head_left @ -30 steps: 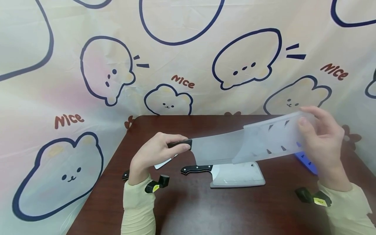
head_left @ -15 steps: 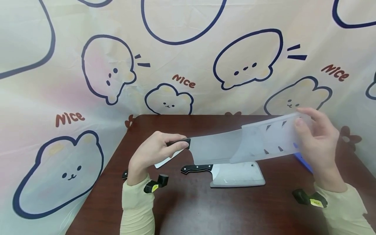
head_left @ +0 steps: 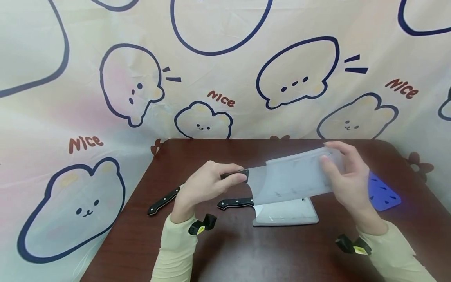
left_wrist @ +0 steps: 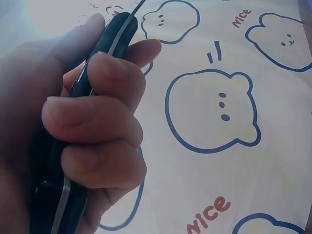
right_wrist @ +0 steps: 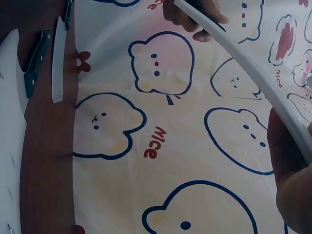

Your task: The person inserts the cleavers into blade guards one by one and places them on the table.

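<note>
In the head view my left hand [head_left: 204, 186] grips the black handle [head_left: 236, 173] of a broad-bladed kitchen knife, its fingers curled round the handle in the left wrist view. A translucent white blade sheath [head_left: 294, 178] covers most of the blade; a short strip of blade [head_left: 256, 176] shows near the handle. My right hand [head_left: 347, 184] pinches the sheath's far end between thumb and fingers. The right wrist view has the sheath edge-on [right_wrist: 243, 61], running up toward the left hand. Knife and sheath are held above the table, tilted up to the right.
Beneath the sheath, a cleaver [head_left: 287, 215] lies on the brown table [head_left: 239, 254], handle to the left. Another black-handled knife [head_left: 163, 201] lies farther left, partly behind the left hand. A blue sheath with dark cut-outs [head_left: 384, 192] lies at right. A patterned cloth [head_left: 243, 129] hangs behind.
The sheath has slid left along the blade, covering much more of it. My right hand has moved left and slightly down; my left hand has shifted right, uncovering the left knife's handle.
</note>
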Demonstrator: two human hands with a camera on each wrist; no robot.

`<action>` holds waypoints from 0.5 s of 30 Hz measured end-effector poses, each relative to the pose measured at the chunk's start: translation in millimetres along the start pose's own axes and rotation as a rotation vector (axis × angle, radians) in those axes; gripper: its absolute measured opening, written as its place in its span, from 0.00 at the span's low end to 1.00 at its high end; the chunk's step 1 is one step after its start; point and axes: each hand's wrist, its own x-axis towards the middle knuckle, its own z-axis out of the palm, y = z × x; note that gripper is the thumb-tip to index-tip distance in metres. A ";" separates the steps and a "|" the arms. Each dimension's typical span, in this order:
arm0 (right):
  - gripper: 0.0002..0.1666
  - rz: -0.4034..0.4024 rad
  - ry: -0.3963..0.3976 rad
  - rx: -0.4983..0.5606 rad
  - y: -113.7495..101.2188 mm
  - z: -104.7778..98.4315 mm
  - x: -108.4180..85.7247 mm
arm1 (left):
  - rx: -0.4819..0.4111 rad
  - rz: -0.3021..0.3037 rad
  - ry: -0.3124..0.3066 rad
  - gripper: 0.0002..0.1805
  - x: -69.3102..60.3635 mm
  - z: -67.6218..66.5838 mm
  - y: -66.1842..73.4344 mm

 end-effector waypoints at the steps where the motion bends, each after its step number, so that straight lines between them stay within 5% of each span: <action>1: 0.23 0.002 0.004 0.008 0.0 1.0 -0.8 | 0.006 0.001 0.008 0.13 0.3 0.7 1.0; 15: 0.23 0.015 0.002 -0.030 -0.9 3.1 -0.2 | 0.051 0.026 0.040 0.13 5.5 9.8 4.9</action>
